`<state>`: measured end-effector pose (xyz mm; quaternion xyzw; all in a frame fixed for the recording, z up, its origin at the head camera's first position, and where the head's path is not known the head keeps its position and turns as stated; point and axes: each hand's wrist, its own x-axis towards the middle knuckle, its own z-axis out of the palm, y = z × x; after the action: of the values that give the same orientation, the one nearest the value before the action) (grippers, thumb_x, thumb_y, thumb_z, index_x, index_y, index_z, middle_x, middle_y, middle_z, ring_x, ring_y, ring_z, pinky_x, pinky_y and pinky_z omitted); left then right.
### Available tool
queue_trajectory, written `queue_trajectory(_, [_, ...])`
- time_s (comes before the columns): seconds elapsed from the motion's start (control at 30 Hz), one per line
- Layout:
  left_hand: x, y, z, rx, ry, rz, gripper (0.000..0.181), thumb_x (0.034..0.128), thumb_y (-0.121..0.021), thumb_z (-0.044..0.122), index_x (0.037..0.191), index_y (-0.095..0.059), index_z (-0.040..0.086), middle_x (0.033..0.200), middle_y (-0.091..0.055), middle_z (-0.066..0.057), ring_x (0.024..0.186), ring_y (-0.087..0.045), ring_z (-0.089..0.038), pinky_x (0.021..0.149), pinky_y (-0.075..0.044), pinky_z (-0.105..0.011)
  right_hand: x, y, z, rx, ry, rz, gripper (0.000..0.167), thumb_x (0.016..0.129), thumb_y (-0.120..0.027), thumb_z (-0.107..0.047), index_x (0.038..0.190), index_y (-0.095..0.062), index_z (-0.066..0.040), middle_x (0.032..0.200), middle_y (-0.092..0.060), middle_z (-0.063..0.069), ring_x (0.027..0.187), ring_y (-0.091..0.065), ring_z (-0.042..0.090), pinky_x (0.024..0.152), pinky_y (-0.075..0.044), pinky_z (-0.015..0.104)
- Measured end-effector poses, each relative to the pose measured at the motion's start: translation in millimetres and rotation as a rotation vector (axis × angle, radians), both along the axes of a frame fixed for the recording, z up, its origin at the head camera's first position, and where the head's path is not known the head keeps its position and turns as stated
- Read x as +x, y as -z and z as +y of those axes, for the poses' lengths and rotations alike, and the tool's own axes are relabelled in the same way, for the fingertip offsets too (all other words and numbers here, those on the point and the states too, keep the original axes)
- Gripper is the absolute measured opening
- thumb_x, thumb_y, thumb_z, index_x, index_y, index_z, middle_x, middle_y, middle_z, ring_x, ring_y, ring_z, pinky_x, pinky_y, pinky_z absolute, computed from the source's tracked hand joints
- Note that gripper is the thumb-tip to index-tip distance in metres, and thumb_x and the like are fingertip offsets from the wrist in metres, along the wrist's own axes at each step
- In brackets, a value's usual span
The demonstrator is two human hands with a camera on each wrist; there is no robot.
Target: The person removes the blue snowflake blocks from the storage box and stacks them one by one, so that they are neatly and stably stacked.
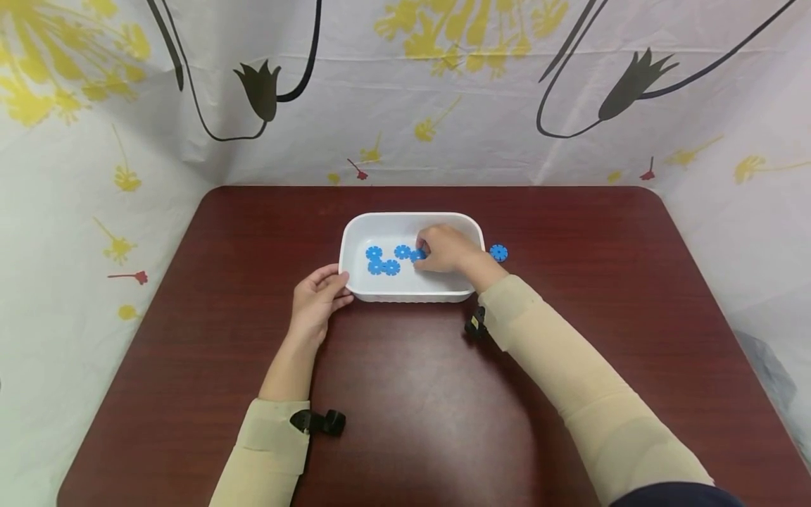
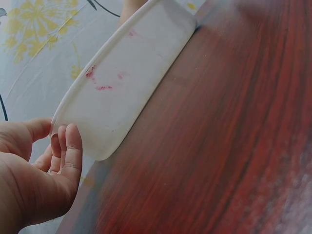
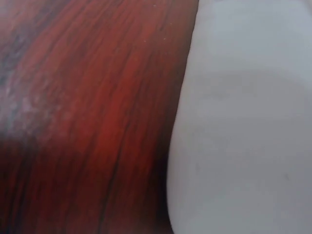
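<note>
A white plastic tray (image 1: 415, 296) stands on the table, with several blue notched interlocking discs (image 1: 391, 267) lying in its left and middle part. My left hand (image 1: 315, 301) holds the tray's near left corner, thumb at the rim and fingers against the outer wall. The left wrist view shows that hand (image 2: 44, 170) at the end of the tray wall (image 2: 122, 83). Inside the tray, my right hand (image 1: 446, 250) pinches a blue disc (image 1: 417, 255) between thumb and fingers. Only the tray's outside (image 3: 243, 122) and the tabletop appear in the right wrist view; the right hand is hidden there.
One more blue disc (image 1: 498, 253) lies on the dark red wooden table (image 1: 412, 373), just right of the tray. A white cloth with printed flowers (image 1: 443, 155) hangs behind the table and along its sides. Both wrists wear small black cameras.
</note>
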<state>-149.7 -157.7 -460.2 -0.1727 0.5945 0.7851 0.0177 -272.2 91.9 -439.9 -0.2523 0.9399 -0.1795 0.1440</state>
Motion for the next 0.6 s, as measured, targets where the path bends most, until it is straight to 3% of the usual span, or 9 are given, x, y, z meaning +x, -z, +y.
queue_trajectory(0.23, [-0.1,0.0,-0.2,-0.013,0.002,0.000,0.037,0.0977,-0.068,0.007,0.130,-0.057,-0.006,0.100,-0.067,-0.014,0.070,-0.067,-0.012,0.067,-0.063,-0.024,1.9,-2.7,0.0,0.049,-0.036,0.068,0.034,0.084,-0.079,-0.030,0.106,-0.071,-0.005,0.092,-0.063,0.007,0.090,-0.054,0.023,0.082,-0.050,0.037])
queue_trajectory(0.6, [0.0,0.7,-0.4,-0.005,0.001,-0.005,0.037,0.0973,-0.068,0.007,0.130,-0.057,-0.006,0.097,-0.068,-0.011,0.070,-0.067,-0.011,0.067,-0.063,-0.024,1.4,-1.6,0.4,0.081,-0.042,0.078,0.034,0.080,-0.081,-0.031,0.102,-0.070,-0.007,0.089,-0.061,0.005,0.088,-0.053,0.023,0.079,-0.048,0.036])
